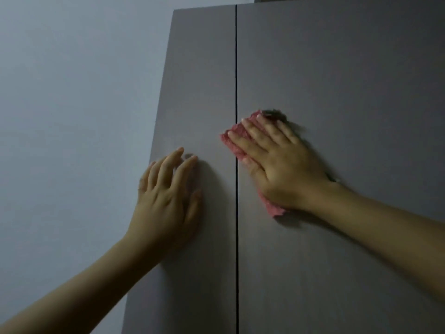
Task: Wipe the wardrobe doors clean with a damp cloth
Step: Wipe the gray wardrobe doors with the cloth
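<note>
My right hand lies flat, fingers straight, pressing pink cloth on right door beside centre gap. Left hand spread, braces left door, holds nothing. Rec.: even pressure, overlapping strokes, cover edges.

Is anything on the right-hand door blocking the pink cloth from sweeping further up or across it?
Nothing visible does. The right hand presses the pink cloth flat near the seam, and the right door above and beside it shows bare grey panel. The left hand rests on the left door, clear of the cloth.
</note>
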`<state>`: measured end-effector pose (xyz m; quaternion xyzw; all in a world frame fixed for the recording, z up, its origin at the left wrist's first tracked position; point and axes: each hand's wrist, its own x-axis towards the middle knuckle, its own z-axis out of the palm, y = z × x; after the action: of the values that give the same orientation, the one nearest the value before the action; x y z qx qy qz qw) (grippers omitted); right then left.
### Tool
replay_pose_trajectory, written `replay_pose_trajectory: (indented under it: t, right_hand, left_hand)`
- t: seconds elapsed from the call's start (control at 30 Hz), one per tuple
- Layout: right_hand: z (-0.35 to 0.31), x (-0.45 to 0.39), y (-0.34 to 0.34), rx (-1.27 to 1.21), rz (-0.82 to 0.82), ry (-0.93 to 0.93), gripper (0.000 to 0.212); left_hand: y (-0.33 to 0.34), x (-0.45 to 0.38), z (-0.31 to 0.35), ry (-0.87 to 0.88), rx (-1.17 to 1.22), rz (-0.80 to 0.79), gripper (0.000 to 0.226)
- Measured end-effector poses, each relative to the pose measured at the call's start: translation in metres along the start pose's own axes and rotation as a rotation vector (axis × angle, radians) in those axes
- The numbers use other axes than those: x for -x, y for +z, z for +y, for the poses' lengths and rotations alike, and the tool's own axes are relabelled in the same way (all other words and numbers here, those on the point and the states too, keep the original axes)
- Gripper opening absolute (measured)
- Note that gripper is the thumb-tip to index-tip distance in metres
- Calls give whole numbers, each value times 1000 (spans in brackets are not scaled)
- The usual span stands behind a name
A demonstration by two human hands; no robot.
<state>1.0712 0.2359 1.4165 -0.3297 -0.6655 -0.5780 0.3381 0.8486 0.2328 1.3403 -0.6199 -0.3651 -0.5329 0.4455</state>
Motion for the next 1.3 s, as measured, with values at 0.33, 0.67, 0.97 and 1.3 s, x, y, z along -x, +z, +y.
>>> replay_pose_trajectory:
  t: [0.33,0.67,0.97,1.3]
  right_hand:
    - [-52,-37,8,-12,13,16,63]
    - [-60,-143,5,-2,12,213,52]
    - [-77,-60,5,14,-96,-100,57]
    - [-125,27,15,-10,-140,-213,52]
  left_hand:
    - [2,12,-16,20,71,47,55]
    - [7,42,-26,-232,351,28,67]
    - [1,77,-20,-271,431,30,66]
    - [1,107,-7,-376,557,32,66]
